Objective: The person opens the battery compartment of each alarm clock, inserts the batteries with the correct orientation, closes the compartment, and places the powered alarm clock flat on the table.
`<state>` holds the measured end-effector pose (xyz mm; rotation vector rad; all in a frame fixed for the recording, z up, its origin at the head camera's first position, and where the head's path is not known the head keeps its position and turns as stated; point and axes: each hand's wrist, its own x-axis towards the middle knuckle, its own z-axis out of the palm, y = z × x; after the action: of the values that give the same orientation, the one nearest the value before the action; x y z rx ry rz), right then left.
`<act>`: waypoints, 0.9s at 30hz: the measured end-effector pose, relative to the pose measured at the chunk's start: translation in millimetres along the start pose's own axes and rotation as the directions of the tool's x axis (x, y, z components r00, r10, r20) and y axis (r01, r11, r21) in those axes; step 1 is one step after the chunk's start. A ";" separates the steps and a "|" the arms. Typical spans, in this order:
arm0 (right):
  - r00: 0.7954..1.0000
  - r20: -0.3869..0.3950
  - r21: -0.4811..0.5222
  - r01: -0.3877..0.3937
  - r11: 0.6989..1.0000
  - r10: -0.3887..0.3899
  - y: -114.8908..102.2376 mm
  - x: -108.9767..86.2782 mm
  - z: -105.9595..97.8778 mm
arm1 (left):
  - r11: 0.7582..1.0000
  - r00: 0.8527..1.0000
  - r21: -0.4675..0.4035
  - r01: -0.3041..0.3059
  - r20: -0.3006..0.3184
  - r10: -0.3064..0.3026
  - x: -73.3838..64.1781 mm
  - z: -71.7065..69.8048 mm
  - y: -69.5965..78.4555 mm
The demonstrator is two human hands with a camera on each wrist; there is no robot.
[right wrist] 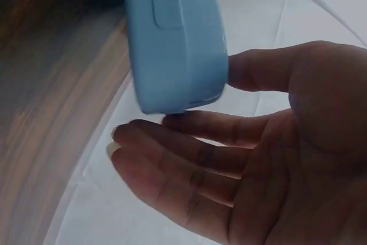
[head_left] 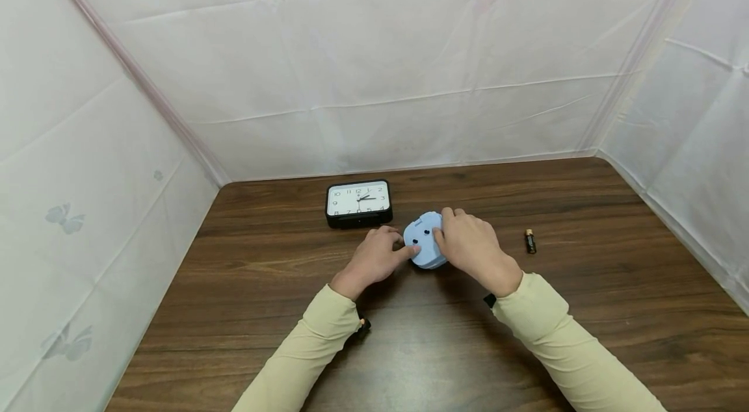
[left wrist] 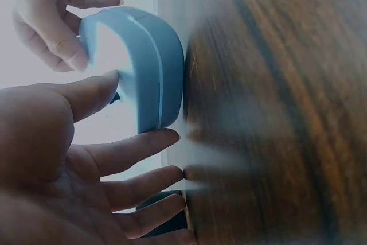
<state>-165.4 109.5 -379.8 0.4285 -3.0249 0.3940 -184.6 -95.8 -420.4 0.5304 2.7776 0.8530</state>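
Note:
A light-blue rounded case [head_left: 425, 254] with two small black dots on its upper face sits on the wooden table, between both hands. From the left, my left hand [head_left: 376, 256] pinches it, thumb on the upper face and index finger against the side; the other fingers are spread beside it in the left wrist view. My right hand [head_left: 471, 244] grips the opposite end of the case between thumb and index finger. In the right wrist view, the remaining fingers extend past the end of the case [right wrist: 172, 44]. Its underside is hidden.
A black rectangular clock [head_left: 358, 202] with a white dial lies behind the left hand. One black battery [head_left: 530, 241] with a gold-coloured end lies to the right. White sheeting [head_left: 374, 74] rises behind the table [head_left: 251, 308] and along its sides.

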 end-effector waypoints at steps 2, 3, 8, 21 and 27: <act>1.000 0.020 -0.014 -0.001 1.000 0.002 0.5 0.0 0.6 | 1.000 1.000 -0.002 0.003 -0.003 -0.003 -0.5 -0.6 0.3; 0.999 0.033 -0.015 -0.003 1.000 0.003 0.6 0.2 0.8 | 1.000 1.000 -0.005 0.005 -0.002 -0.005 -0.7 -0.9 0.5; 0.998 0.065 -0.023 -0.009 1.000 0.010 1.3 0.2 1.5 | 1.000 1.000 -0.007 0.002 -0.007 -0.002 -0.4 -1.9 1.2; 0.967 0.252 -0.041 -0.030 0.999 0.039 3.9 2.8 3.5 | 1.000 0.999 0.001 -0.006 -0.031 0.006 -1.3 -1.6 0.7; 0.953 0.299 -0.010 -0.047 0.999 0.048 8.5 6.4 5.0 | 1.000 0.999 0.006 -0.007 -0.035 0.007 -1.6 -1.4 1.3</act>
<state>-174.1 114.4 -386.1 0.4539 -3.3352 0.3577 -183.1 -96.0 -418.4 0.5318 2.8118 0.8641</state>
